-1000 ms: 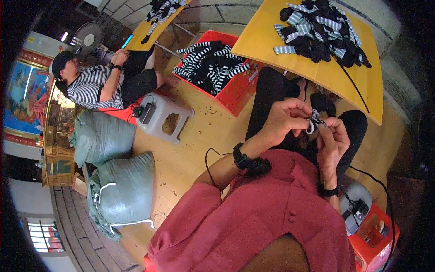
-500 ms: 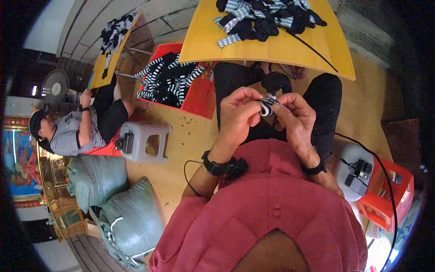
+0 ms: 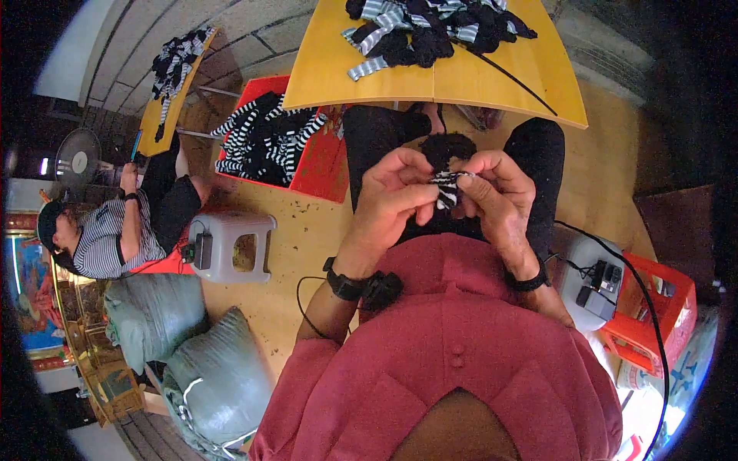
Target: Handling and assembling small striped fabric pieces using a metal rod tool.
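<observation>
A small black-and-white striped knit piece [image 3: 447, 191] is held between my hands above my lap, bunched at its striped end. My left hand [image 3: 392, 198] pinches its left side with thumb and fingers. On the other side, my right hand [image 3: 500, 194] grips the upper right edge, thumb on top. Just past my fingertips is a dark fuzzy knit bundle [image 3: 448, 146]; whether it joins the striped piece I cannot tell. Fingers cover part of the fabric.
Ahead stands a yellow table [image 3: 369, 86] with a pile of black and striped knits [image 3: 419, 38] and a thin black rod [image 3: 507, 71]. A red bin [image 3: 327, 165] of striped knits, a grey stool [image 3: 223, 246], green sacks [image 3: 219, 369] and a seated person [image 3: 115, 230] are leftward.
The striped piece has turned and spread, its stripes now hanging downward between my fingers. My left fingers have opened out somewhat. The whole view has shifted slightly.
</observation>
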Demonstrator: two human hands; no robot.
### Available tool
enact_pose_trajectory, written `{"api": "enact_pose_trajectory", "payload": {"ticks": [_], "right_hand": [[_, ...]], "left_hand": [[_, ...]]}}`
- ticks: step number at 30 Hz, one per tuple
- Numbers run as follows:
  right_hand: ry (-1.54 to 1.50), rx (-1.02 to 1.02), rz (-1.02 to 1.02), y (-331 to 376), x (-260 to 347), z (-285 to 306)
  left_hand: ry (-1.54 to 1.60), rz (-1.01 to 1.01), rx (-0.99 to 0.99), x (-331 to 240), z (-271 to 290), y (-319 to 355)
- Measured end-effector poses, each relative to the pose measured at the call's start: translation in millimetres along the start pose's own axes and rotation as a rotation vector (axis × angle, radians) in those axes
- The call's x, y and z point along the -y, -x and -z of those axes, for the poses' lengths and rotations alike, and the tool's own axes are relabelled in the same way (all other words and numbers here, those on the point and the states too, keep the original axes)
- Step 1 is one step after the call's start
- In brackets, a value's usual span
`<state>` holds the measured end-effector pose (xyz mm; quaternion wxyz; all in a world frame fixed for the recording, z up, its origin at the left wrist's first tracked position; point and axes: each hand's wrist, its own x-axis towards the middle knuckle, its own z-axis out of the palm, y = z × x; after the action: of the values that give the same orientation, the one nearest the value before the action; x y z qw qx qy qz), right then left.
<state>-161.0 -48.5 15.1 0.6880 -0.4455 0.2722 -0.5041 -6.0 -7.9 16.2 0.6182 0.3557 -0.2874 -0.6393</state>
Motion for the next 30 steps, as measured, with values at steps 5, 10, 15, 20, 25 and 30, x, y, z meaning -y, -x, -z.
{"api": "enact_pose_trajectory", "payload": {"ticks": [5,10,15,20,25,30], "right_hand": [[0.036,0.131,-0.087,7.8,-1.5,4.8],[-0.07,0.138,-0.233,3.6,-1.3,6.6],[0.036,0.082,-0.126,2.6,-11.8,8.7],[0.133,-0.079,-0.05,-1.3,-15.4,5.9],[-0.095,-0.062,-0.154,-10.2,-11.1,13.4],[-0.14,0.081,-0.167,-3.7,-2.2,10.9]], "left_hand": [[-0.63,-0.428,-0.135,-2.7,-4.8,1.4],[-0.683,-0.341,-0.095,-7.9,-12.1,8.0],[-0.541,-0.191,-0.192,-7.2,-13.6,8.4],[0.156,0.139,0.004,-2.1,-4.7,0.7],[0.144,0.163,0.122,-2.6,-11.9,3.1],[-0.064,-0.045,-0.035,-0.5,2.1,-15.1]]}}
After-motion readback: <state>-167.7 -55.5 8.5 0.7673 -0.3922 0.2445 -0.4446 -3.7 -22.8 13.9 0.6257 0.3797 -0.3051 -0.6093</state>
